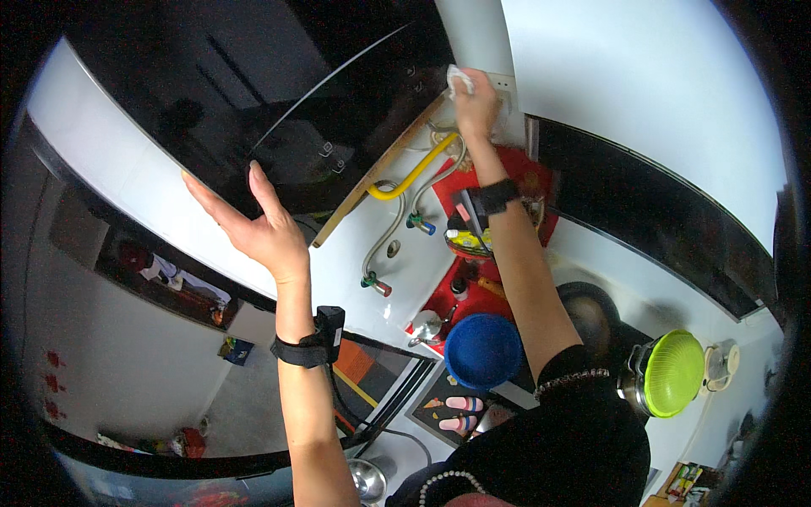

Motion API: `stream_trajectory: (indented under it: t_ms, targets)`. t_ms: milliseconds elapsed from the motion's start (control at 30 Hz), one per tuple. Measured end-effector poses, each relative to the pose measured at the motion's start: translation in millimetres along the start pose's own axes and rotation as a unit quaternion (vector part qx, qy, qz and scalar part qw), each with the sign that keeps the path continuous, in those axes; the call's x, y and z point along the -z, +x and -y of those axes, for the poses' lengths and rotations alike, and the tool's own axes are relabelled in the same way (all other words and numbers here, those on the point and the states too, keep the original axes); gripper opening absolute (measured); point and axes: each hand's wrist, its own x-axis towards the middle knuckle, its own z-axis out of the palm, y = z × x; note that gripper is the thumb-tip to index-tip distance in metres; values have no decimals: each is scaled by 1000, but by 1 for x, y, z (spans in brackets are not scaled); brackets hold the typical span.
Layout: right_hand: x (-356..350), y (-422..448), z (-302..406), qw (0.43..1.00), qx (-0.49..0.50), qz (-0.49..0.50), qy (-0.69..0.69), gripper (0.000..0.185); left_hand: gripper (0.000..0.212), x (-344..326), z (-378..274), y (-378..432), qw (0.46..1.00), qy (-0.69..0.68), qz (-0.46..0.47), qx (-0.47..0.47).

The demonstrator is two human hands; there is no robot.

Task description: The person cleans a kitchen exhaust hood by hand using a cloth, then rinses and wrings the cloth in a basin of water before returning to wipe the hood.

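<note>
A wall-mounted water heater (304, 114) with a glossy black front and touch icons fills the upper left. My left hand (269, 234) is at its lower corner, thumb on the black front and fingers along the side edge. My right hand (478, 111) holds a crumpled white cloth or tissue (457, 79) near the heater's right-hand corner. Beneath the heater run a yellow hose (415, 174) and braided metal hoses (389, 250). These lead to a blue-handled valve (423, 225) and a red-handled valve (379, 286) on the white wall.
A red-covered surface (447, 282) below holds a metal kettle (427, 326), bottles and a yellow item. A blue basin (483, 350) stands beside it. To the right are a wok (589, 310), a lime-green colander (675, 374) and a black range hood panel (646, 209). A wall socket (502, 82) is near my right hand.
</note>
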Motion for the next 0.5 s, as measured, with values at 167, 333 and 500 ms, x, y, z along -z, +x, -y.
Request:
stream_trajectory:
  t_ms: [167, 333, 500]
  targets:
    - [-2, -23, 8, 997, -60, 34, 26, 18, 62, -4, 0, -6, 1000, 5, -11, 0]
    - [3, -53, 45, 997, -48, 53, 32, 17, 63, 1, 3, -1, 1000, -2, -12, -6]
    - [-10, 10, -5, 996, -58, -31, -52, 22, 65, -2, -5, 1, 1000, -6, 0, 7]
